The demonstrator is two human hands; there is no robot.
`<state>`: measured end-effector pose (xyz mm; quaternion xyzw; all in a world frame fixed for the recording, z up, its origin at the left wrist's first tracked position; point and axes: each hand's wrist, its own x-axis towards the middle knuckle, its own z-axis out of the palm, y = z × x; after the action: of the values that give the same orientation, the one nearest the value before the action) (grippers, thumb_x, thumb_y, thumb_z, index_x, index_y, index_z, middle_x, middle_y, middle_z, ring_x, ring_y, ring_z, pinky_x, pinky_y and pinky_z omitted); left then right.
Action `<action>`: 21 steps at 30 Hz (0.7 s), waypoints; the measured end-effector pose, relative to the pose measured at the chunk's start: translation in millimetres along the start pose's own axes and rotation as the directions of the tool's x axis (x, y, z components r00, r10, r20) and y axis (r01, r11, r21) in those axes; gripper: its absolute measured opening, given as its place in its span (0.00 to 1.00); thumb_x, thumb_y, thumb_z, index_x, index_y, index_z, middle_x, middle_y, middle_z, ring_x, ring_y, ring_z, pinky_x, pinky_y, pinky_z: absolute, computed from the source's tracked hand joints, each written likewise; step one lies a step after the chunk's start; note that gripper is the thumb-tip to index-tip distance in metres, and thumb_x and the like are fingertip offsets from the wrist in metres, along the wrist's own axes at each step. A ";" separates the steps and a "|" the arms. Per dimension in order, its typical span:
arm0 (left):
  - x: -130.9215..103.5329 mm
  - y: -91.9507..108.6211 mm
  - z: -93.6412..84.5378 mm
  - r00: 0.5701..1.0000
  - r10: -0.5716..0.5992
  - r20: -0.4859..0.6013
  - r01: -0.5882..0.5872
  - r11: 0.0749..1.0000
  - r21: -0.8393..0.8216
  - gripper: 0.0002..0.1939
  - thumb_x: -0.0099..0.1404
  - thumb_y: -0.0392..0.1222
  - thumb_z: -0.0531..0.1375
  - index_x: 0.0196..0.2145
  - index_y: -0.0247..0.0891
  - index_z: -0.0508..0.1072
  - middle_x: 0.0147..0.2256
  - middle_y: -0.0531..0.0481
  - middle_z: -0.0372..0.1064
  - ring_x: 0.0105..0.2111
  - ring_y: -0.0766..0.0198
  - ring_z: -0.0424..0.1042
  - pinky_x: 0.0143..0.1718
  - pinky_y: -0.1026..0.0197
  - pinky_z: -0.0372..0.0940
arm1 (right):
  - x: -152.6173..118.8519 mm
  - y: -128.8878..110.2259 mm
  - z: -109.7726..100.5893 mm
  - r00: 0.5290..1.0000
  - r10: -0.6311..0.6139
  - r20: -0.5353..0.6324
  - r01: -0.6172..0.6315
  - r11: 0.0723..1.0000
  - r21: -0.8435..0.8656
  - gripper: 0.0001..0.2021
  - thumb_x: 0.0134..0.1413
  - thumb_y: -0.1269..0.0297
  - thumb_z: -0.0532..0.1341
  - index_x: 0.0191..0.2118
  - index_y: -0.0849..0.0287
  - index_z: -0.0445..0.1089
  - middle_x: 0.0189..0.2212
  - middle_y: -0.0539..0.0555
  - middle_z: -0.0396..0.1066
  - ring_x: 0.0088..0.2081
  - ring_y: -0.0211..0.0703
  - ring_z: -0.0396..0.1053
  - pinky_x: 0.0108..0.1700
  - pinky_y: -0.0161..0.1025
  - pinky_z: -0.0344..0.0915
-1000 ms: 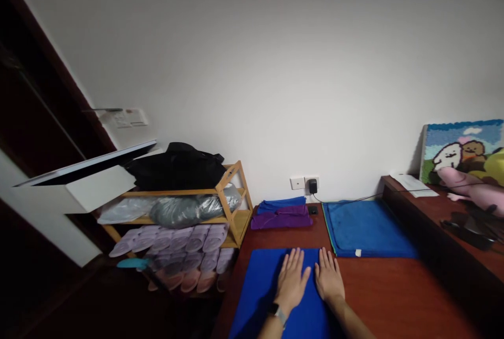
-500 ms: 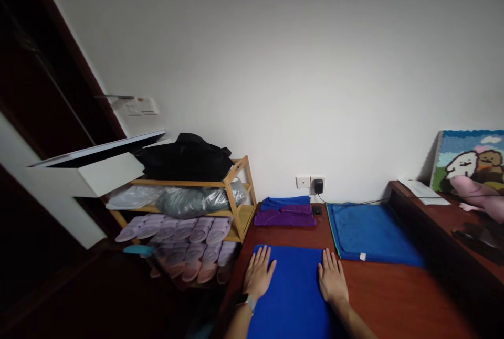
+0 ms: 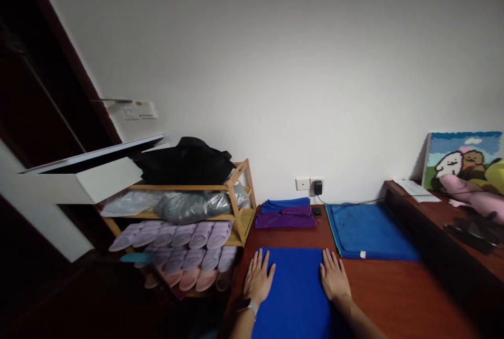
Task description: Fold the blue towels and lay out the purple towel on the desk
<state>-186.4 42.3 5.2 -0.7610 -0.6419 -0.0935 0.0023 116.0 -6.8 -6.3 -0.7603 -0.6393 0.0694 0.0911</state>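
A bright blue cloth point(image 3: 293, 292) lies flat on the reddish-brown table point(image 3: 397, 292), its near end cut off by the bottom of the view. On its left edge rests my left hand point(image 3: 259, 278), palm down with the fingers stretched out and a watch on the wrist. My right hand point(image 3: 334, 277) lies the same way on the right edge of the cloth, fingers extended. Behind the cloth sit a folded purple cloth point(image 3: 285, 217) and a folded blue cloth point(image 3: 281, 203). To the right is a folded blue towel point(image 3: 372, 231) with a green edge and a white tag.
A wooden rack point(image 3: 240, 202) on the left holds a black bag point(image 3: 185, 160), plastic-wrapped items and several slippers point(image 3: 189, 235). A plug point(image 3: 317, 188) with a cord sits in the wall socket. On the raised ledge at right are a pink plush toy point(image 3: 472, 200) and a picture point(image 3: 460, 160).
The view has shifted slightly. Both hands stay flat on the edges of the blue cloth, with almost no movement.
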 end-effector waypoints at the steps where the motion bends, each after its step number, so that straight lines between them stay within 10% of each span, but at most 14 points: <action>1: 0.1 0.6 -0.4 1.000 -0.010 0.001 0.010 1.000 0.001 0.36 0.75 0.63 0.40 0.71 0.41 0.54 0.73 0.43 0.43 0.72 0.51 0.42 0.71 0.45 0.47 | 0.7 0.0 0.2 1.000 0.004 0.007 -0.004 1.000 -0.001 0.33 0.68 0.54 0.37 0.73 0.62 0.45 0.74 0.51 0.42 0.74 0.48 0.38 0.73 0.51 0.37; 13: 29.0 -15.2 -4.6 0.993 -0.098 -0.073 0.106 0.988 0.109 0.31 0.75 0.51 0.42 0.68 0.33 0.62 0.68 0.40 0.59 0.69 0.51 0.56 0.70 0.46 0.51 | 5.2 -2.3 -1.2 1.000 0.012 -0.019 -0.009 0.992 0.128 0.32 0.68 0.54 0.39 0.73 0.58 0.46 0.74 0.50 0.41 0.74 0.48 0.37 0.73 0.52 0.36; 17: 35.9 46.0 -0.8 0.976 0.143 -0.163 -0.140 0.990 0.028 0.29 0.76 0.51 0.41 0.66 0.40 0.65 0.69 0.47 0.57 0.70 0.53 0.54 0.71 0.48 0.50 | 6.3 -3.1 -4.0 1.000 0.018 -0.014 -0.016 0.988 0.151 0.32 0.68 0.55 0.39 0.73 0.58 0.45 0.74 0.49 0.40 0.74 0.47 0.36 0.73 0.52 0.36; 21: 28.2 140.4 21.7 0.937 0.348 -0.005 -0.347 0.932 -0.106 0.29 0.77 0.54 0.39 0.70 0.49 0.57 0.71 0.52 0.51 0.71 0.55 0.50 0.70 0.44 0.50 | 5.4 -2.2 -6.8 1.000 -0.004 0.009 0.002 0.991 0.137 0.31 0.67 0.57 0.40 0.73 0.58 0.47 0.74 0.51 0.40 0.74 0.48 0.35 0.73 0.53 0.35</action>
<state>-41.7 47.8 4.4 -0.8622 -0.4915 -0.1202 -0.0257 116.3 -1.4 0.9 -0.7510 -0.6346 0.1164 0.1405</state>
